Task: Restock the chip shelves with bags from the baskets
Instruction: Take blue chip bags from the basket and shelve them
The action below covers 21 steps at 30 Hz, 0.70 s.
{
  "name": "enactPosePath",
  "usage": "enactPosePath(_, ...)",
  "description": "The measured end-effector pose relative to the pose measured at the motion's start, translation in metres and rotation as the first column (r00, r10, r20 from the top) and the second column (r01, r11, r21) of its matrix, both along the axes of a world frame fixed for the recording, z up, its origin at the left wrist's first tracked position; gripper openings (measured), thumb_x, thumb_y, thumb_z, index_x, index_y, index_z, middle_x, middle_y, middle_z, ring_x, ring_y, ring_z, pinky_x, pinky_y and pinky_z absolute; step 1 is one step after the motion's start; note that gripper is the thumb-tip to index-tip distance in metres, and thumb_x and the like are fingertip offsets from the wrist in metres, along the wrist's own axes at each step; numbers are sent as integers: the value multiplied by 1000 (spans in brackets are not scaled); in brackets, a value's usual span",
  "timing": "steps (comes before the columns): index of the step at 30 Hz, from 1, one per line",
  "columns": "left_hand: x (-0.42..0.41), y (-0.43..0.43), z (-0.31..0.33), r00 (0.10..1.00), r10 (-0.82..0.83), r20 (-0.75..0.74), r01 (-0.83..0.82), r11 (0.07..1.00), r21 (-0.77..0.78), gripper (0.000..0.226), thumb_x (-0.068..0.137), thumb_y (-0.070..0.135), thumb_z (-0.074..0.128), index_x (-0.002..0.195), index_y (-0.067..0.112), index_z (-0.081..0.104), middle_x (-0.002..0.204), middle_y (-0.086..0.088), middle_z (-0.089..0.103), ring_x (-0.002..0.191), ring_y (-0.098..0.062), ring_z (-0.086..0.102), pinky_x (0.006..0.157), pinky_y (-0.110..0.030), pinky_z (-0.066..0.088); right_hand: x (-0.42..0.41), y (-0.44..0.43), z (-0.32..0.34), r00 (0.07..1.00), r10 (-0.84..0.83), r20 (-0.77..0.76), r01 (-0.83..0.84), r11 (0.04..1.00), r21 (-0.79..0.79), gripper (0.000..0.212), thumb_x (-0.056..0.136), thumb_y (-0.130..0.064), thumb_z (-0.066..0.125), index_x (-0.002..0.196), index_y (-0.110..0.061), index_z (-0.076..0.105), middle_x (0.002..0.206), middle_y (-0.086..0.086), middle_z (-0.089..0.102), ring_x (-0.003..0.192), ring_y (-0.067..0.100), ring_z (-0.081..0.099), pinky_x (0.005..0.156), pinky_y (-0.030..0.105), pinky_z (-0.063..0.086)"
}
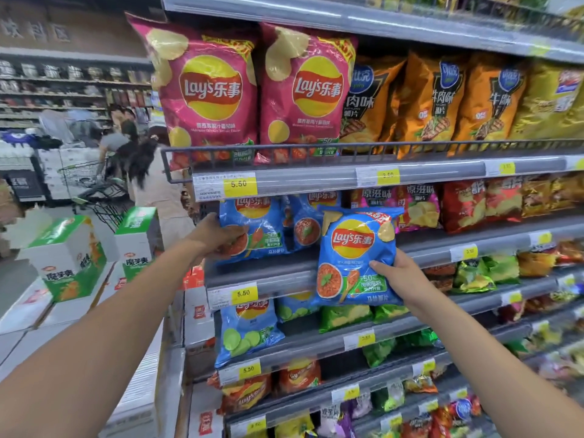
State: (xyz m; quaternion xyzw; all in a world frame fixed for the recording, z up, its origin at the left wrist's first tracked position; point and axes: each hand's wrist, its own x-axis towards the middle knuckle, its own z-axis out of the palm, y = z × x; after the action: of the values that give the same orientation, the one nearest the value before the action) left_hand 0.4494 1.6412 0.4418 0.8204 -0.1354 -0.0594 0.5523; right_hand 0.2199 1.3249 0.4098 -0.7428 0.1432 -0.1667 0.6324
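Right hand (pixel 401 273) grips blue Lay's bag (pixel 354 257) at frame centre; left hand (pixel 218 237) grips shelved blue bag (pixel 256 229) beside it.

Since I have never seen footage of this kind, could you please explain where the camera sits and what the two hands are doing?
There is no machine here: this single picture comes from a wide-angle camera worn on a person's head, looking forward and down, so both bare arms are the wearer's own. The right hand grips a blue Lay's bag by its edge, held out in front of the shelf. The left hand holds a matching bag that stands on that shelf. Above them stand pink Lay's bags and orange bags; yellow price tags line the shelf edges. Green-and-white cartons sit at the left. No basket is visible.
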Motion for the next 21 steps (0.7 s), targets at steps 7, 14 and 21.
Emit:
enactPosePath(7,18,-10,-7,994,-6,110,-3,996,86,28,81,26,89,90,19,64,82,-1,70,76,-21,68,51,-27,54,1,4,1,999,-27,-27,27,1000,-17,25,105,-10,54,123,-25,63,113,0,77,98,21,76,83,40,61)
enactPosePath(14,49,-15,-13,991,71,113,-79,995,66,62,69,41,95,112,5,67,91,-11,69,67,-18,60,38,-20,46,7,-1,3,997,-24,-68,19,997,-70,25,104,-16,57,120,-34,63,117,-6,76,111,23,71,103,53,53)
enactPosePath(21,72,-24,-16,988,127,91,-127,992,-9,68,62,49,99,109,14,62,87,-1,74,83,-18,72,75,-39,59,11,-6,5,996,4,-84,-11,997,-82,28,105,-16,56,125,-35,62,118,-9,76,111,20,71,103,51,53)
